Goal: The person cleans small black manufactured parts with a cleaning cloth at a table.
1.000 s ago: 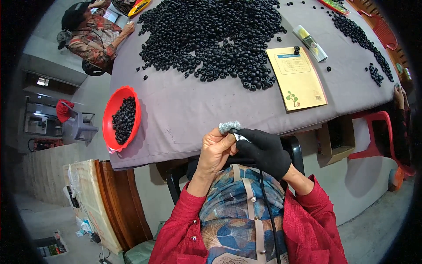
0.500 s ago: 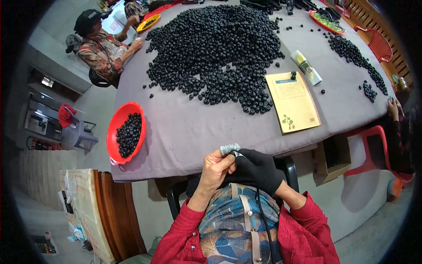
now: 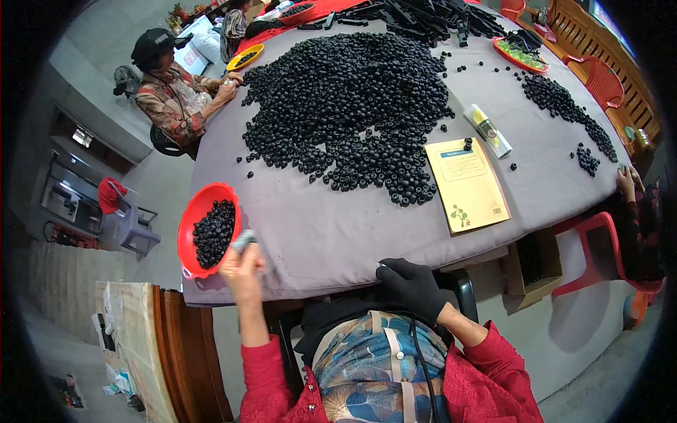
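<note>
My left hand is bare, with a silvery wrap on one finger. It hovers at the right rim of a red bowl, smeared by motion, so whatever its fingers hold is not clear. Small black round parts with holes fill much of the bowl. In a black glove, my right hand is closed in front of the table edge. A tiny shiny tip pokes out at its fingertips; the rest of that item is hidden.
A big heap of the same black parts covers the middle of the grey-clothed table. Right of it lie a yellow booklet and a white-and-yellow tube-like package. A co-worker sits at far left; another person's hands show at right.
My left hand has parted from the right and swung left to the red bowl. The gloved hand has stayed near its place, still closed. The view has shifted slightly.
</note>
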`<state>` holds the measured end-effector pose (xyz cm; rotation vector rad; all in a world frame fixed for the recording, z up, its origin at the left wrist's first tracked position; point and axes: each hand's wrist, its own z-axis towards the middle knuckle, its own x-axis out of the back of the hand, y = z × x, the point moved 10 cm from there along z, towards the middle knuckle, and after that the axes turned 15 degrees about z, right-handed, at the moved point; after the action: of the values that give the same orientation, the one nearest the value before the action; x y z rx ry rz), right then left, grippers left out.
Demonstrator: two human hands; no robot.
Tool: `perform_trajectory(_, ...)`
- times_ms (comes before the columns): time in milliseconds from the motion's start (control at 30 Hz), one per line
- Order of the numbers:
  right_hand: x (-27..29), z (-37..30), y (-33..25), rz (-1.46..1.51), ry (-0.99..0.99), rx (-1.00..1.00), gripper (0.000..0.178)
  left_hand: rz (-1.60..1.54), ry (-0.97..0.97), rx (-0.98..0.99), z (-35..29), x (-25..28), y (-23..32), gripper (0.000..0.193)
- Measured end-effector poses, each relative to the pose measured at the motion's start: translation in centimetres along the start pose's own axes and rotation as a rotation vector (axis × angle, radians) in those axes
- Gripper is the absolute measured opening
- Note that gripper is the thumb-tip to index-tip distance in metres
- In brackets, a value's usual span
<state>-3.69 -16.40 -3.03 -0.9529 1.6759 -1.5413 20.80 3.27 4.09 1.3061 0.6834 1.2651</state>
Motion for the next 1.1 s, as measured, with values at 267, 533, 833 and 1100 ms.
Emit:
perform_trajectory(267,-1.2,-0.1,-0.1,-0.013,-0.089,0.009,0.028,0.309,0.244,0.080,8.0,12.4,-6.4,0.011)
perform_trajectory(533,-0.4,0.1,1.6,0.128,-0.003,-0.091,0.033,0.688,0.149,-0.247,5.7,2.6,-1.7,0.008)
perform_trajectory(833,0.7,0.2,1.2,0.300,0.119,-0.100,0.033,0.520,-0.448,-0.453,-2.2,-18.6,0.4,0.019)
perform_trajectory(1100,2.1,0.0,0.7,0.184,0.186,0.189,0.030,0.611,-0.509,-0.626,-3.6,-27.2,2.6,0.018)
